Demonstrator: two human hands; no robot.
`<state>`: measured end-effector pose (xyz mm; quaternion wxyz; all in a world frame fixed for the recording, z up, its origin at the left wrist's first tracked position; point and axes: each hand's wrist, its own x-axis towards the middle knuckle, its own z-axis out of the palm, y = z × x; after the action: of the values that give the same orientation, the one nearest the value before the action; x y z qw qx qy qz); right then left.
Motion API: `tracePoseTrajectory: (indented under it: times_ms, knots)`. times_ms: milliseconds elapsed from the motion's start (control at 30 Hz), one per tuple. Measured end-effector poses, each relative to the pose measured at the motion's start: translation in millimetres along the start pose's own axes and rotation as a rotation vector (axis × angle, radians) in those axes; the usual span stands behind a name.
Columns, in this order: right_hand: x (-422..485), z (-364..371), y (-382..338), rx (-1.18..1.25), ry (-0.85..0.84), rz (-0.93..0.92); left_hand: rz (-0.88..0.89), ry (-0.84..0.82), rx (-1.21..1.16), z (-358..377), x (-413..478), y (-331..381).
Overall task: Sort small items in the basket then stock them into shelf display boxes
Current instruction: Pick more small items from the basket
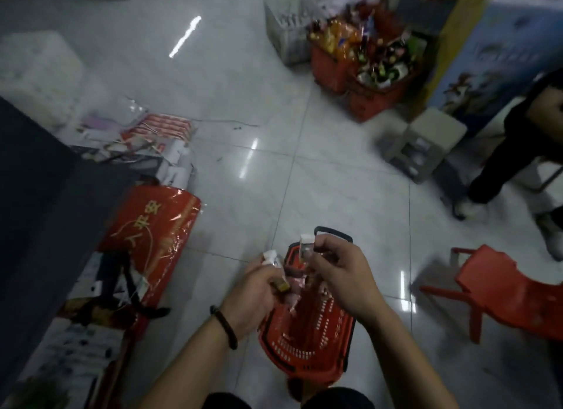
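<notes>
- now sorting: both hands work just above the red shopping basket (292,354), which stands on the tiled floor (243,180) close in front of the person.
- left hand (253,290): fingers (259,270) curled round a small bunch of packets (274,261). white ends stick up and one gold-coloured end pokes out below. blur hides what they are.
- right hand (341,274): thumb and fingers (327,245) pinch one small white-capped item (306,244) upright, over the basket's far rim. the other fingers are curled in.
- more small items lie in the basket bottom, too blurred to name.
- doing it well, as i judge: match the pinched piece against the bunch by cap and colour before adding it. like with like, ends facing one way, so they should drop neatly into a display box later.
- both hands are best held over the basket, so a slip falls back in and not onto the floor.
- left grip looks full, so it may shed a packet if more goes in.
- shelf display boxes: none i can make out from here.
</notes>
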<state>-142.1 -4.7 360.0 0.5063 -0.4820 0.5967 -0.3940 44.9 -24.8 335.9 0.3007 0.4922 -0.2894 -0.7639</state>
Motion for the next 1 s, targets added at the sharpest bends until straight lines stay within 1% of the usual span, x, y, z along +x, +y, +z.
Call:
tracePoseTrajectory:
  times_ms: [100,167,333,500,567,633,667,767,833,1000]
  knots:
    - [-23,56,-49,-0.07,-0.099,-0.037,0.072,-0.034,-0.028,-41,-59,29]
    - [-40,100,-78,-0.088,-0.159,-0.069,0.157,-0.019,0.011,-77,-98,45]
    - [-80,220,-140,-0.117,-0.24,-0.174,0.381,0.149,0.199,-181,-206,74]
    - [-108,333,-186,-0.233,-0.308,-0.33,0.521,0.323,0.191,-264,-302,91]
    - [-110,374,-199,-0.36,-0.291,-0.469,0.558,0.388,0.154,-292,-332,97]
    - [-109,414,-211,-0.515,-0.264,-0.682,0.591,0.452,0.113,-318,-358,101]
    - [-109,433,-218,-0.542,-0.281,-0.763,0.611,0.499,0.111,-332,-370,102]
    - [-106,487,-238,-0.517,-0.372,-0.939,0.664,0.652,0.145,-371,-406,107]
    - [-102,523,-254,-0.467,-0.441,-1.043,0.675,0.708,0.124,-396,-431,113]
    - [-86,617,-295,-0.291,-0.662,-1.19,0.729,0.897,0.168,-460,-481,138]
